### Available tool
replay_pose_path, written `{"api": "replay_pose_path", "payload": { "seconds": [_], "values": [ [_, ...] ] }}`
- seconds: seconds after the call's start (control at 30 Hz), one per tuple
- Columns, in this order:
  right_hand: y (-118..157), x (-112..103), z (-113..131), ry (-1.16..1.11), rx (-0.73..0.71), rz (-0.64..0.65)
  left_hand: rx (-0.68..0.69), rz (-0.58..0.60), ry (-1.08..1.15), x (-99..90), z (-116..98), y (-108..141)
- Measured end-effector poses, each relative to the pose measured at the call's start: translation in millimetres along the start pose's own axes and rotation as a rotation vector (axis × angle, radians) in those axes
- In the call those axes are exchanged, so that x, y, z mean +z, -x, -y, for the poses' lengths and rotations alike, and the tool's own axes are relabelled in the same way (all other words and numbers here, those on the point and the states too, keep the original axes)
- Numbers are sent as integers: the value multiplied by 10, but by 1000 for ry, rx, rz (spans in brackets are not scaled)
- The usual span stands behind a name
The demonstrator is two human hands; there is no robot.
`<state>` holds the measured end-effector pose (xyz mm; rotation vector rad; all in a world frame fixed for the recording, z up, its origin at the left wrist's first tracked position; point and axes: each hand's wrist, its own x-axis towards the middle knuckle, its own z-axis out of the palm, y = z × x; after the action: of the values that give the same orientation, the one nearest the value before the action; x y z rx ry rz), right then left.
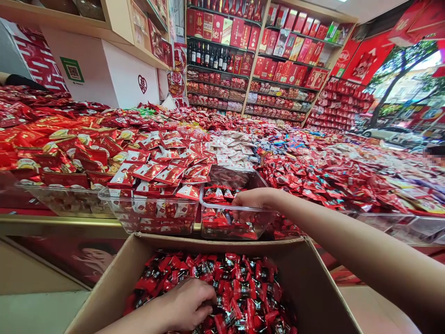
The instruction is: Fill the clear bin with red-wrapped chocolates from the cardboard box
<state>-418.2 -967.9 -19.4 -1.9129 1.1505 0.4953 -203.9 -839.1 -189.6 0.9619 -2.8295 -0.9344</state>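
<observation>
left hand (189, 304) curled, palm down, fingers dug into red wrapped candies (243, 292) filling the cardboard box (313, 287) | right hand (255, 199) reaches into the clear plastic bin (239, 222) at the surface's near edge, fingers bent down among its candies; grip hidden, cannot tell | neighbouring bin (153, 218) left, heaped with red packets

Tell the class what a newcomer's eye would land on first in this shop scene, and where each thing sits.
First comes the huge spread of red-wrapped sweets heaped across the display counter to the far shelves. Nearer, a cardboard box at the bottom is full of red and black candies, with the left hand dug into them. The right hand reaches into a clear plastic bin at the counter's front edge.
</observation>
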Motion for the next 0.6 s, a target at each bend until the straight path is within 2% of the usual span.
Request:
{"api": "replay_pose_path", "payload": {
  "seconds": [0.27,0.47,0.6],
  "values": [
    [27,2,40,223,29,-45,0,-22,-63,8,1,6],
    [11,24,63,176,80,7,10,-24,-102,-4,-4,5],
    [-2,26,52,177,65,-24,34,-22,-129,-8,-12,18]
  ]
}}
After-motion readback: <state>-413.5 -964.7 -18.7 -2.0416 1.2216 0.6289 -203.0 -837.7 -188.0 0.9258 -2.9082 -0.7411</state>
